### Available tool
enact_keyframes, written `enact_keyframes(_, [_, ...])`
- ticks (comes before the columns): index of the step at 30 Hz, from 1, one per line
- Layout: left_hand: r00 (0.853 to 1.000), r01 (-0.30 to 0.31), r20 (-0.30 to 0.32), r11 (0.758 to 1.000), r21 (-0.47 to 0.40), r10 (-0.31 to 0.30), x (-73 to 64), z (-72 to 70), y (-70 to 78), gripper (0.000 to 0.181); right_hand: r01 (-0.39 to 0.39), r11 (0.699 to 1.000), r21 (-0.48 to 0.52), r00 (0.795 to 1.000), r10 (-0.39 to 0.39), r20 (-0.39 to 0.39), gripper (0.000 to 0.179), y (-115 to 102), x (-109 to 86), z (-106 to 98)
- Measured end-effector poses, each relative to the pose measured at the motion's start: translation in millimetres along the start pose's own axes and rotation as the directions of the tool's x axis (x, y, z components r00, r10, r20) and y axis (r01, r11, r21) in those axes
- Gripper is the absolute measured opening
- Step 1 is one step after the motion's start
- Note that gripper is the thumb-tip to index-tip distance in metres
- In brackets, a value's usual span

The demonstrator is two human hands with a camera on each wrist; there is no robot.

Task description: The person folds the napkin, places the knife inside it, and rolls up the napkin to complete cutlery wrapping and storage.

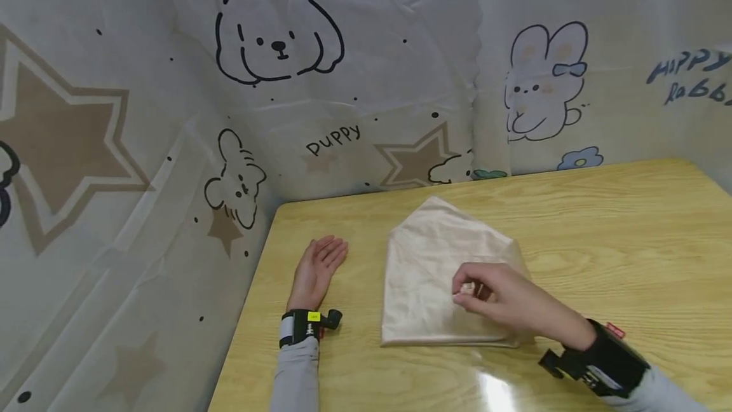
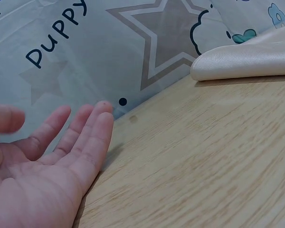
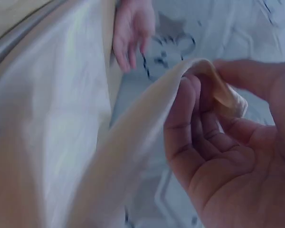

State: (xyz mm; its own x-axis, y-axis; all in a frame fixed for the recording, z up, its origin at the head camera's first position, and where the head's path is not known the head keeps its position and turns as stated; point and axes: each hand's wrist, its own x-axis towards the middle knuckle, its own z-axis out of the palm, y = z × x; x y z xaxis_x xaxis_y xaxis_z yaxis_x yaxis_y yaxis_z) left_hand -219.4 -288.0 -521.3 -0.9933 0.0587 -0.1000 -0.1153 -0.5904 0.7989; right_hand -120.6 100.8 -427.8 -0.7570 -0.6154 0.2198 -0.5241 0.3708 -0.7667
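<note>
A cream satin cloth (image 1: pixel 423 278) lies on the table, folded, with a pointed top and a straight near edge. Over its right part, my right hand (image 1: pixel 503 294) pinches a corner of the cloth between thumb and fingers. In the right wrist view, the cloth (image 3: pixel 137 128) rises in a narrow fold to those fingertips, and the held end curls over between them. My left hand (image 1: pixel 317 269) rests palm up on the table, left of the cloth and apart from it. Its fingers are relaxed and hold nothing, as the left wrist view shows.
The wood-grain table (image 1: pixel 617 240) extends to the right of the cloth. Behind it and along its left side hangs a pale curtain (image 1: pixel 366 30) printed with stars and cartoon animals. A dark band with a small camera (image 1: pixel 606 361) sits on each wrist.
</note>
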Motion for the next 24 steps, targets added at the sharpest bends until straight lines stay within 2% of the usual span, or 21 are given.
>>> enact_keyframes(3, [1.000, -0.016, 0.014, 0.999, 0.045, 0.016, -0.2, -0.2, -0.7, 0.055, 0.052, 0.992, -0.114, 0.998, -0.048, 0.035, 0.010, -8, 25.3, 33])
enact_keyframes(6, [1.000, -0.019, 0.016, 0.997, 0.071, 0.017, 0.7, 0.9, -0.2, 0.052, 0.117, 0.964, -0.239, 0.992, -0.102, 0.072, 0.013, -11, 43.2, 67])
enact_keyframes(9, [1.000, -0.008, 0.008, 0.997, 0.081, 0.008, 0.6, 0.2, -0.3, 0.049, 0.171, 0.926, -0.337, 0.984, -0.141, 0.113, 0.011, -10, 54.4, 98])
enact_keyframes(12, [1.000, 0.001, 0.003, 0.997, 0.081, -0.001, 2.4, 4.5, -0.7, 0.046, 0.179, 0.913, -0.367, 0.980, -0.133, 0.147, 0.007, -6, 57.4, 116])
enact_keyframes(16, [1.000, -0.006, 0.001, 0.995, 0.095, 0.006, 2.3, 9.3, -2.2, 0.045, 0.183, 0.912, -0.366, 0.978, -0.132, 0.161, 0.006, -1, 55.0, 128])
enact_keyframes(19, [1.000, -0.019, 0.003, 0.991, 0.131, 0.019, 1.8, 9.4, -3.1, 0.045, 0.174, 0.933, -0.316, 0.978, -0.127, 0.165, 0.018, 1, 50.8, 127])
enact_keyframes(21, [1.000, -0.021, 0.002, 0.981, 0.193, 0.021, 1.0, 9.2, -2.7, 0.045, 0.157, 0.948, -0.277, 0.981, -0.117, 0.155, 0.029, 0, 44.8, 120])
enact_keyframes(22, [1.000, -0.021, 0.006, 0.967, 0.252, 0.020, 0.6, 10.6, -1.8, 0.045, 0.150, 0.952, -0.267, 0.983, -0.114, 0.145, 0.032, 0, 40.4, 115])
enact_keyframes(23, [1.000, -0.017, 0.013, 0.943, 0.333, 0.014, -0.7, 13.7, -0.4, 0.044, 0.149, 0.951, -0.272, 0.984, -0.117, 0.132, 0.033, 0, 35.1, 108])
enact_keyframes(24, [1.000, -0.012, 0.025, 0.903, 0.429, 0.001, -3.2, 19.4, 1.5, 0.042, 0.155, 0.943, -0.296, 0.986, -0.127, 0.112, 0.032, 1, 28.8, 101])
